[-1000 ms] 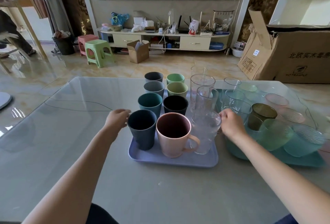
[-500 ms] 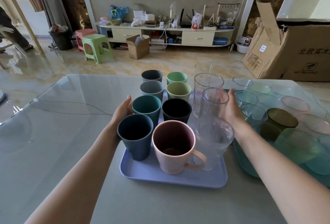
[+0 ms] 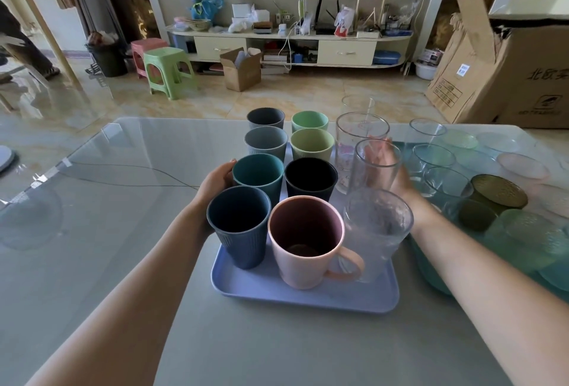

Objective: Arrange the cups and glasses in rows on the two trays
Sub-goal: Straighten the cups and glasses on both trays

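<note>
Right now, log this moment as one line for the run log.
left hand: at tray's left side by teal cup | right hand: behind clear glasses | lavender tray: cups in rows | grip: unclear

cardboard box point(image 3: 505, 77) reads "北欧实", cut off; smaller print perhaps unreadable

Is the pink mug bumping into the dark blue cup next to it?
Cannot tell. In the head view, the pink mug overlaps the dark blue cup, hiding any gap.
</note>
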Tool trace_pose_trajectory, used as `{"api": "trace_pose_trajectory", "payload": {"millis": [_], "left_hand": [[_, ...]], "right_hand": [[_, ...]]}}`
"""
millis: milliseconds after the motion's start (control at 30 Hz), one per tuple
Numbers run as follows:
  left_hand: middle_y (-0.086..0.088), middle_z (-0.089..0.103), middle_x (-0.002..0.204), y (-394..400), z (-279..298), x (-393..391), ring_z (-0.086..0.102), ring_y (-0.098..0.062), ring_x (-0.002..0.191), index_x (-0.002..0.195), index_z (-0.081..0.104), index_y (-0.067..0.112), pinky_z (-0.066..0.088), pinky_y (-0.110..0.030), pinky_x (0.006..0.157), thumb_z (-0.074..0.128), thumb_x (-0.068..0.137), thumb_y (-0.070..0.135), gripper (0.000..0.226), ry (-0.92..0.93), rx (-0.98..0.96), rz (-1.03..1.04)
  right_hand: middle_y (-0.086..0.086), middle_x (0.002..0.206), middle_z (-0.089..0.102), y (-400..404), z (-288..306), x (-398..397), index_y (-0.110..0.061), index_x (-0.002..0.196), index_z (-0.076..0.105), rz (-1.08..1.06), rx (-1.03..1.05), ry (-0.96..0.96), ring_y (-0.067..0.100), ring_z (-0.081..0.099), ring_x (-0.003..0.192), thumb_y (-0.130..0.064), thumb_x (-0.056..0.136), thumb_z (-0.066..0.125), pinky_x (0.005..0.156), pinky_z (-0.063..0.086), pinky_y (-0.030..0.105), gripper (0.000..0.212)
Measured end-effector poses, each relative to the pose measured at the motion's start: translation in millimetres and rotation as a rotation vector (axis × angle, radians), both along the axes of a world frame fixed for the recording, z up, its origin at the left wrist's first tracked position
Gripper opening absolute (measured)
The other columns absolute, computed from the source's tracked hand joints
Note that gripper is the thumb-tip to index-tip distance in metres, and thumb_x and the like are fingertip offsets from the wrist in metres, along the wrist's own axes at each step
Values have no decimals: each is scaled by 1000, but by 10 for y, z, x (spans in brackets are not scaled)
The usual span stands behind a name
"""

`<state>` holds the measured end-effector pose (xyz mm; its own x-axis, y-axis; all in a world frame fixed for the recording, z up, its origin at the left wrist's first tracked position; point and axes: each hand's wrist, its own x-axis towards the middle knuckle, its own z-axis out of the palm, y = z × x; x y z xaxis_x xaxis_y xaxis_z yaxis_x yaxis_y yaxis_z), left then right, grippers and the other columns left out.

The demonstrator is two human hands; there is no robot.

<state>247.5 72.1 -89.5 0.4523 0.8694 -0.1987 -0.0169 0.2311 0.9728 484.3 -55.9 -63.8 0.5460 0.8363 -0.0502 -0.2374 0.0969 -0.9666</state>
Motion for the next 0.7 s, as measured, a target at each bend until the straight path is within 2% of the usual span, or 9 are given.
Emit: {"api": "trace_pose_trajectory", "payload": {"millis": [100,267,300,333,400,467,567,633,700], "left_hand": [[8,50,34,-37,36,-32,50,-6,30,66,45,12,40,-12,36,31,102,17,39,-43,-25,30],[4,56,38,-68,13,-44,55,-7,35,73,49,6,45,-13,41,30,103,20,38,-68,-60,17],[-1,67,51,-43,8,-61,64,-8,47,85,54,0,50,-15,51,29,103,22,38,-74,-74,17],[-8,76,80,-16,10,-71,72,-15,74,105,54,-3,55,-20,69,29,103,25,37,-93,-98,34],[-14,52,140,62,6,-94,53,-32,125,140,40,4,44,-38,100,28,103,29,47,-139,-185,87],[-15,37,151,156,-6,-82,38,-35,137,145,35,9,35,-45,108,26,103,31,49,-180,-212,112],[-10,31,154,314,33,19,29,-30,142,146,34,12,29,-46,112,22,103,35,50,-168,-162,122],[-5,28,156,456,64,93,24,-24,145,147,33,16,19,-48,118,20,103,40,52,-127,-108,107],[-4,27,157,631,74,146,21,-22,146,148,32,19,13,-47,120,19,102,43,53,-118,-71,87]], "right_hand": [[-12,42,61,-50,54,-72,-14,75,51,36,-8,-22,-4,58,39,-28,104,20,42,45,12,45],[-9,37,57,28,-8,0,-13,70,47,30,-14,-16,1,56,41,-24,105,18,37,41,11,47],[-10,41,60,68,-28,48,-15,74,50,11,-14,11,3,58,49,-28,105,20,42,44,12,45],[-11,48,65,95,-42,95,-18,81,53,-17,8,26,4,61,57,-34,104,19,49,48,14,44],[-8,78,75,165,-101,245,-20,102,57,-46,57,69,8,67,77,-43,102,15,68,54,22,48],[-2,107,70,228,-73,301,-21,121,54,-56,68,110,16,65,96,-50,100,15,79,53,31,52],[-10,107,61,373,1,381,-21,137,43,-57,45,106,17,59,108,-49,101,15,76,47,31,53],[-3,136,49,513,6,449,-13,146,28,-111,41,116,20,42,133,-45,102,15,88,41,31,56],[3,148,39,589,32,446,-13,144,31,-87,75,115,17,37,137,-48,100,23,100,36,29,57]]}}
